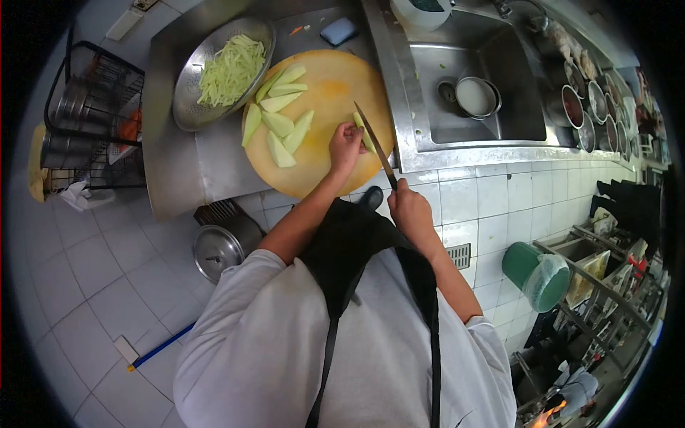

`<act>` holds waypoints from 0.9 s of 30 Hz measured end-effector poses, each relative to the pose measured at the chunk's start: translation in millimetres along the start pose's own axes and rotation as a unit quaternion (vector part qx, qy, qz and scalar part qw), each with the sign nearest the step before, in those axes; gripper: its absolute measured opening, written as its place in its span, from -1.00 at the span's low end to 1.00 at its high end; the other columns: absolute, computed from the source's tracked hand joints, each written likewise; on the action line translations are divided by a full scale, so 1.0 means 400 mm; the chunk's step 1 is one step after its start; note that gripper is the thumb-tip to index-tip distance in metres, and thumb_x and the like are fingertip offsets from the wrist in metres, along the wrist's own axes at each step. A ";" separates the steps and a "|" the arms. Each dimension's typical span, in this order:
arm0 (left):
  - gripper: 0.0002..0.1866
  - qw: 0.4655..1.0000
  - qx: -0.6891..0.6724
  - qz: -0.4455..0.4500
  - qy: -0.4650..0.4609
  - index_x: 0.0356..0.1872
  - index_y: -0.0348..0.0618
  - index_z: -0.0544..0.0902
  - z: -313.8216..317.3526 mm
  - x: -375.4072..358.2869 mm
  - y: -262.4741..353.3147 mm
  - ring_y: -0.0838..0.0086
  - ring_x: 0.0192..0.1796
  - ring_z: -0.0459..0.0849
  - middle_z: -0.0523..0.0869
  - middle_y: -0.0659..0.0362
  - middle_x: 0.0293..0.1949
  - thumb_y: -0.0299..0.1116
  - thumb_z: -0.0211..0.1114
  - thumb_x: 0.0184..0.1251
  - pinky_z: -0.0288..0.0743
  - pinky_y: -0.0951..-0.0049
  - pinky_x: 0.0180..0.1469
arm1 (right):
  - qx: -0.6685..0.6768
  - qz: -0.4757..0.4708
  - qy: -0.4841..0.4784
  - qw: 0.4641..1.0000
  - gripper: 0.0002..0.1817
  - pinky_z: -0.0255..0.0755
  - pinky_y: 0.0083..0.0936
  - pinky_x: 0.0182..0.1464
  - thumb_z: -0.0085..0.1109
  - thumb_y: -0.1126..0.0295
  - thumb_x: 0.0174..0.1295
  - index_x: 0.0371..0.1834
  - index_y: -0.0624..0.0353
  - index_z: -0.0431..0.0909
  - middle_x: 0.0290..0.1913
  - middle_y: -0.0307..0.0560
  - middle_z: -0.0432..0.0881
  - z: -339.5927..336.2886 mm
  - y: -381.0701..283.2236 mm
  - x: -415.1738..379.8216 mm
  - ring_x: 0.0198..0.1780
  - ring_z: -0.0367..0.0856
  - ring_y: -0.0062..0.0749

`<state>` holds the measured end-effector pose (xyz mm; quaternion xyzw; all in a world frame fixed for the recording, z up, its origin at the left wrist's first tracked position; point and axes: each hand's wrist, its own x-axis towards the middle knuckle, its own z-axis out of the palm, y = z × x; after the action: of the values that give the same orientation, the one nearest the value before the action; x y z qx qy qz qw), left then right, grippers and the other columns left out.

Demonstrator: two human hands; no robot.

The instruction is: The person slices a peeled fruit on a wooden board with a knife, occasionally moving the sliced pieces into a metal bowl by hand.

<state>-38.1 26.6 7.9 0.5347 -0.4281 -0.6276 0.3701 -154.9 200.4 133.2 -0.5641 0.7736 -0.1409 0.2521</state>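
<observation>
My left hand (345,147) has its fingers curled against a pale green vegetable wedge (366,137) near the right side of the round cutting board (321,160). In my right hand (412,208) is the dark handle of a long kitchen knife (376,141), whose blade lies along the wedge, close beside my left fingertips. Several more vegetable wedges (278,124) are spread over the board's left half. Beyond them, a tilted metal colander (187,107) holds a heap of thin pale green strips (232,70).
Right of the board is a steel sink (492,68) with a metal pot (478,98) in it. A blue sponge (338,31) lies behind the board. On the floor stand a lidded pot (217,253) and a green bin (524,265). A wire rack (93,64) stands at left; a person (576,389) is far right.
</observation>
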 end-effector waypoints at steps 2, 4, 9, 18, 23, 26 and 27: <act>-0.70 1.000 0.001 0.005 0.007 0.10 -0.28 0.56 0.006 -0.001 0.005 0.44 -0.34 0.76 0.66 0.12 -0.19 -0.32 0.31 0.50 0.77 0.41 -0.38 | -0.004 0.011 -0.007 1.000 -0.80 0.59 0.10 -0.35 0.10 0.34 0.41 -0.20 0.28 0.41 -0.51 0.30 0.67 0.007 -0.005 0.002 -0.43 0.71 0.25; -0.70 1.000 0.001 0.001 0.007 0.10 -0.29 0.56 0.004 0.005 -0.004 0.42 -0.35 0.77 0.66 0.11 -0.17 -0.34 0.32 0.49 0.77 0.41 -0.38 | -0.004 0.013 -0.008 1.000 -0.80 0.59 0.10 -0.35 0.09 0.34 0.41 -0.20 0.28 0.41 -0.51 0.30 0.67 0.006 -0.008 0.004 -0.43 0.71 0.25; -0.70 0.999 -0.018 0.013 0.025 0.06 -0.33 0.58 0.015 0.002 0.000 0.50 -0.43 0.73 0.65 0.14 -0.28 -0.40 0.38 0.44 0.68 0.48 -0.49 | -0.011 0.007 -0.011 1.000 -0.80 0.59 0.10 -0.34 0.10 0.35 0.39 -0.21 0.29 0.41 -0.51 0.31 0.67 -0.009 -0.016 0.016 -0.43 0.71 0.25; -0.72 0.999 0.013 0.033 0.040 -0.01 -0.34 0.62 0.009 0.009 -0.003 0.43 -0.38 0.76 0.66 0.12 -0.28 -0.41 0.43 0.37 0.72 0.41 -0.47 | -0.015 -0.004 -0.027 0.999 -0.81 0.61 0.09 -0.32 0.13 0.38 0.35 -0.24 0.32 0.44 -0.48 0.35 0.67 -0.030 -0.035 0.053 -0.40 0.72 0.28; -0.71 0.999 0.024 0.021 0.044 -0.02 -0.33 0.63 0.007 0.008 0.003 0.42 -0.35 0.77 0.67 0.11 -0.27 -0.42 0.45 0.33 0.72 0.40 -0.46 | -0.027 -0.016 -0.025 0.999 -0.81 0.62 0.07 -0.32 0.14 0.38 0.33 -0.25 0.32 0.45 -0.48 0.36 0.68 -0.015 -0.032 0.085 -0.38 0.74 0.26; -0.70 0.998 0.028 0.015 0.045 -0.04 -0.34 0.63 0.007 0.002 0.015 0.43 -0.37 0.76 0.68 0.11 -0.28 -0.41 0.46 0.31 0.73 0.40 -0.45 | -0.027 -0.015 -0.024 0.999 -0.81 0.62 0.05 -0.33 0.14 0.38 0.34 -0.26 0.32 0.45 -0.48 0.36 0.68 -0.010 -0.040 0.103 -0.39 0.74 0.24; -0.71 0.999 0.030 0.012 0.038 -0.03 -0.34 0.62 0.005 0.000 0.020 0.42 -0.36 0.76 0.67 0.11 -0.25 -0.43 0.44 0.32 0.73 0.41 -0.43 | -0.020 -0.011 -0.029 0.999 -0.81 0.61 0.09 -0.31 0.12 0.39 0.35 -0.25 0.33 0.43 -0.48 0.38 0.67 -0.009 -0.044 0.108 -0.38 0.73 0.28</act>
<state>-40.1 23.9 15.4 0.5637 -0.4387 -0.5894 0.3774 -152.9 153.7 135.0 -0.5814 0.7625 -0.1113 0.2613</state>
